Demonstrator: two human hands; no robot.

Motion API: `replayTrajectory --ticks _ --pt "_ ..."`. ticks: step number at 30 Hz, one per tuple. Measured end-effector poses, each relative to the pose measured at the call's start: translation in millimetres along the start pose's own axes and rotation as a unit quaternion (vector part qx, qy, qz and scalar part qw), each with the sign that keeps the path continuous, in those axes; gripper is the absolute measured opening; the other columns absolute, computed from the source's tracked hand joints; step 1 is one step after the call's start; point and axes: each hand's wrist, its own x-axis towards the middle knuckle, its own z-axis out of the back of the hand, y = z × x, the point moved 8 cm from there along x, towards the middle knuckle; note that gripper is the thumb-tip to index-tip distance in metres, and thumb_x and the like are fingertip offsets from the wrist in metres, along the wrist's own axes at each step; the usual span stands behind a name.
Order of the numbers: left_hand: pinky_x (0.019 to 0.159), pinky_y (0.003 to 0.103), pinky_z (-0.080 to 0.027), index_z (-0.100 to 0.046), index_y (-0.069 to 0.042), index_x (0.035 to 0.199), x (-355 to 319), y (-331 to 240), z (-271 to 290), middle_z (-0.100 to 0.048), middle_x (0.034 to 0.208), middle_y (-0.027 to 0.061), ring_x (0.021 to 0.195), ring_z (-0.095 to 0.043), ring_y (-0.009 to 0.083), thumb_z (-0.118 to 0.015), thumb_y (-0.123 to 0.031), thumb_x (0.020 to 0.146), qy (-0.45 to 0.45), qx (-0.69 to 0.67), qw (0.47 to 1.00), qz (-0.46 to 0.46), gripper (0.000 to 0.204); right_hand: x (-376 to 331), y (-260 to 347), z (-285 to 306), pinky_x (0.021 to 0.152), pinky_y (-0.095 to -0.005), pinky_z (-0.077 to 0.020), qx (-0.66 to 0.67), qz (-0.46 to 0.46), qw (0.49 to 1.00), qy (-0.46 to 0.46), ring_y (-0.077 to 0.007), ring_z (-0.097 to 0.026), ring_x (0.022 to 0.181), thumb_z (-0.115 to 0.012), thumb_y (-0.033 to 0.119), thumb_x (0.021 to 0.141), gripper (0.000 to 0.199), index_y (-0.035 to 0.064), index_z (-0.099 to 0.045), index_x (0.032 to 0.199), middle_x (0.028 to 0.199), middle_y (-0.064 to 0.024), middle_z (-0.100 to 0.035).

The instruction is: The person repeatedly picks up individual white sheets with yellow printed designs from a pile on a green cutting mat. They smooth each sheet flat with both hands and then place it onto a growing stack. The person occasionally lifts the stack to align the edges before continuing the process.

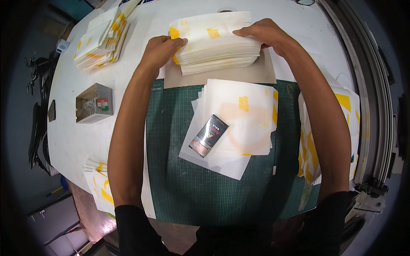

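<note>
At the far side of the table, a thick stack of white paper sheets (220, 53) with yellow print rests on a grey-brown board (265, 72). My left hand (160, 50) grips its left end, thumb on the top sheet. At the other end my right hand (268, 35) holds the right side, its thumb also on top; the fingers underneath are partly hidden. Nearer me, a looser pile of white printed sheets (252, 123) lies on a green cutting mat (192, 192). A small dark packet (209, 135) sits slanted on that pile.
Another printed paper stack (100, 40) stands at the far left. Below it is an open grey box (95, 104) with clear plastic inside. More printed papers lie at the near left (100, 187) and under my right forearm (309, 149). A metal rail (371, 98) borders the table's right.
</note>
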Motion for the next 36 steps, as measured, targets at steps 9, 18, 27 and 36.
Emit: replayTrajectory --ticks 9,18,27,36 --pt "0.108 0.039 -0.046 -0.051 0.011 0.137 0 -5 -31 -0.062 0.130 0.0223 0.119 -0.063 0.0284 -0.062 -0.032 0.100 0.122 -0.295 0.947 0.038 0.058 -11 7 -32 0.111 -0.0390 -0.0454 0.238 0.038 0.959 0.149 -0.0293 -0.060 0.129 -0.067 0.043 0.097 0.074 -0.0100 -0.048 0.144 0.142 -0.0249 -0.057" --pt "0.109 0.045 -0.046 -0.045 0.009 0.143 0 -2 -32 -0.058 0.132 0.0259 0.124 -0.059 0.0320 -0.062 -0.037 0.100 0.102 -0.282 0.954 0.026 0.065 -11 -2 -25 0.111 -0.0423 -0.0450 0.281 0.002 0.957 0.077 -0.0297 -0.061 0.125 -0.065 0.046 0.097 0.072 -0.0061 -0.049 0.144 0.137 -0.0235 -0.059" --pt "0.093 0.043 -0.054 -0.055 0.004 0.135 5 3 -21 -0.060 0.115 0.0196 0.104 -0.062 0.0265 -0.070 -0.047 0.091 0.094 -0.173 0.975 0.107 0.069 -4 -14 -22 0.082 -0.0361 -0.0568 0.201 -0.078 0.975 0.057 -0.0251 -0.068 0.105 -0.078 0.059 0.080 0.085 -0.0025 -0.058 0.136 0.117 -0.0217 -0.066" --pt "0.088 0.045 -0.059 -0.058 0.001 0.131 29 15 -36 -0.066 0.121 0.0167 0.108 -0.068 0.0269 -0.073 -0.037 0.090 0.139 -0.235 0.951 0.142 0.057 -3 -25 -28 0.069 -0.0240 -0.0581 0.267 -0.116 0.955 0.052 -0.0200 -0.073 0.086 -0.085 0.045 0.078 0.075 -0.0055 -0.061 0.128 0.105 -0.0159 -0.072"
